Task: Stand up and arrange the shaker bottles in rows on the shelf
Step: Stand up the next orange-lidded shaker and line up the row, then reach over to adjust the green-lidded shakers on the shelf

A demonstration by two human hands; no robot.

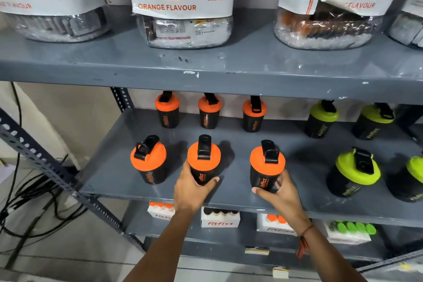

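A grey metal shelf [109, 174] crosses the middle of the frame, seen from above, with shaker bottles standing upright on it in 2 rows. The back row holds 3 orange-lidded black bottles, the middle one [209, 112] at upper centre, then 2 green-lidded ones toward the right, the nearer of them [321, 121] standing apart from the orange group. The front row has 3 more orange-lidded bottles and 2 green-lidded ones, 1 of those [353, 173] at right and the other cut off by the right edge.

2 bare arms reach up from the bottom of the frame. The left hand [190, 190] is wrapped around the body of the front-centre bottle [203, 159] — thumb on its right side, fingers behind. The right hand [281, 194] grips the lower body of the front-right orange bottle [266, 165]; a red thread circles that wrist. The front-left orange bottle [148, 160] stands untouched, just left of the hands.

Above, a higher shelf carries large clear jars [183, 2] labelled "fitfizz". Below, small boxed packs [219, 218] sit on a lower shelf — black cables [29, 201] trail at lower left.
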